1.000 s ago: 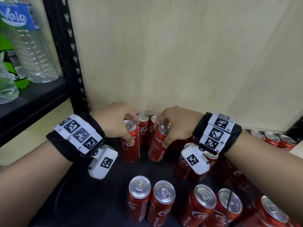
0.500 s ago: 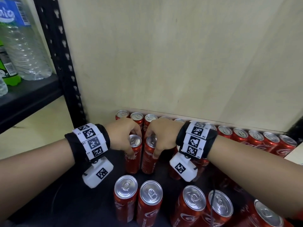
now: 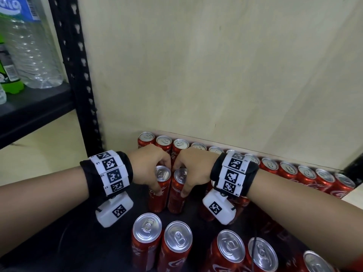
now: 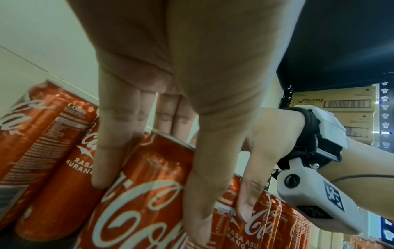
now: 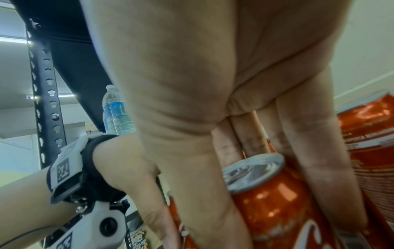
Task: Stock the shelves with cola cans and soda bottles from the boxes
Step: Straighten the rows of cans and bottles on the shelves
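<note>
place: shop stockroom | evidence: black slotted shelving (image 3: pixel 78 79); cola can rows (image 3: pixel 306 173); stacked cartons (image 4: pixel 334 102)

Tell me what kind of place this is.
Probably a shop stockroom or store aisle: black slotted metal shelving, a long row of cola cans lined up against the back panel, water bottles on the neighbouring shelf, and cardboard cartons stacked behind.

Head view downward, wrist views close, sharing cans (image 3: pixel 160 190)

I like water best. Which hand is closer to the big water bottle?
Left. The left hand grips a cola can nearer the water bottle; the right hand is farther right, gripping another.
</note>
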Tool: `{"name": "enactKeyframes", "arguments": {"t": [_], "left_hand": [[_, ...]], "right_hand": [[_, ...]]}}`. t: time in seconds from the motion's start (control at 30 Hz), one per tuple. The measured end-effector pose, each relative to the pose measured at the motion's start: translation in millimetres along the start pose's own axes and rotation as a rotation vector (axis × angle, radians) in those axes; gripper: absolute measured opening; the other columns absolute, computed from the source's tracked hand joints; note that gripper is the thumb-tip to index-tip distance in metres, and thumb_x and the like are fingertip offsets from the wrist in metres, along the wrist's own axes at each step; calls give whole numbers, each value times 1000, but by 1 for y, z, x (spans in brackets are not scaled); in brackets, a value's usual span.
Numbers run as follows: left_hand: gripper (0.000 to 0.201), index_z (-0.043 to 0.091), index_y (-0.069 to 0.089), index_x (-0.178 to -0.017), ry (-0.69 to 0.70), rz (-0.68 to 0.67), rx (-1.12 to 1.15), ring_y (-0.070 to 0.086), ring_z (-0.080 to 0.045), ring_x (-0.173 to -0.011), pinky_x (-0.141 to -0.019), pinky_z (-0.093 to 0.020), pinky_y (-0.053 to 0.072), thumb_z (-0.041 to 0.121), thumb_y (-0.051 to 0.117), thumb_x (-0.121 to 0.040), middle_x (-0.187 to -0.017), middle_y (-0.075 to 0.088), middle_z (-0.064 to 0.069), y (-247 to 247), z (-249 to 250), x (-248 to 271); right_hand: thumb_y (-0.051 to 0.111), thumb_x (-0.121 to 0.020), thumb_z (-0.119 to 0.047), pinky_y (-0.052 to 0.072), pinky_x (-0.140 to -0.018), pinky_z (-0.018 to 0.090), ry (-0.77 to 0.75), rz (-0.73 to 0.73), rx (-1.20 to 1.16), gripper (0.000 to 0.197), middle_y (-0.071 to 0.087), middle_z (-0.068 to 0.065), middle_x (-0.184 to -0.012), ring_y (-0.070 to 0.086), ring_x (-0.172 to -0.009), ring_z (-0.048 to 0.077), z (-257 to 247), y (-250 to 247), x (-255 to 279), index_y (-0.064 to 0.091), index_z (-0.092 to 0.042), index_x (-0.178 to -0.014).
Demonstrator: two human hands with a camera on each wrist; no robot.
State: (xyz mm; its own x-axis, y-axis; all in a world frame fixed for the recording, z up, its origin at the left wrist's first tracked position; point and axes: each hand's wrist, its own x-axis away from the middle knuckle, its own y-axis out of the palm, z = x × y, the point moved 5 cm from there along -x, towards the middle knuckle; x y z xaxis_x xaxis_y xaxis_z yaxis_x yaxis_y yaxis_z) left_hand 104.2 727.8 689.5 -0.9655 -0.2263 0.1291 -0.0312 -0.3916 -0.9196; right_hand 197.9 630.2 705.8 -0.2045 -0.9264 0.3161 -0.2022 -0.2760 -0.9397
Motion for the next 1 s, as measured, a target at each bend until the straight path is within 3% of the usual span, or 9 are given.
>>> {"name": "enactKeyframes", "arguments": {"t": [0.27,0.43,0.63,0.83,0.93,1.0], "left_hand": [[58,32,67,-102,20,26,43,63,-2,-85,-76,-29,58,38,98,-53,-94,67,15,3,-7,-1],[60,32,68,-103,34,44,40,64,-2,-84,-76,-31,58,40,98,-52,-94,67,15,4,-9,-5],[61,33,66,-103,41,42,36,64,0,-83,-76,-30,59,40,98,-51,-93,67,16,5,-12,-8],[59,33,67,-101,40,32,71,66,-1,-82,-75,-31,60,36,98,-52,-92,69,15,5,-12,-7],[67,32,64,-109,33,4,66,65,-2,-88,-79,-33,60,39,97,-51,-99,68,15,4,-11,-7],[83,32,59,-119,25,-63,56,63,-2,-97,-87,-32,58,46,98,-47,-110,65,16,-6,-14,-6]], "right_hand": [[95,-61,-40,60,-76,34,24,8,-44,43,74,-6,-88,68,-82,12,-2,1,2,76,-21,-95],[96,-60,-41,58,-70,29,44,14,-51,47,73,-7,-87,67,-81,12,-1,2,2,75,-22,-97],[94,-60,-43,59,-79,33,61,10,3,58,73,-1,-99,68,-90,17,-2,1,1,72,-18,-107],[94,-62,-43,58,-80,30,82,-16,-22,59,72,-6,-98,66,-89,12,-3,0,4,71,-21,-112],[92,-64,-49,56,-82,28,79,-53,-27,62,72,-8,-99,66,-91,12,-5,-5,8,71,-24,-116],[88,-66,-55,53,-92,30,85,-60,-35,74,70,-12,-114,64,-104,11,-6,-14,11,64,-30,-131]]}}
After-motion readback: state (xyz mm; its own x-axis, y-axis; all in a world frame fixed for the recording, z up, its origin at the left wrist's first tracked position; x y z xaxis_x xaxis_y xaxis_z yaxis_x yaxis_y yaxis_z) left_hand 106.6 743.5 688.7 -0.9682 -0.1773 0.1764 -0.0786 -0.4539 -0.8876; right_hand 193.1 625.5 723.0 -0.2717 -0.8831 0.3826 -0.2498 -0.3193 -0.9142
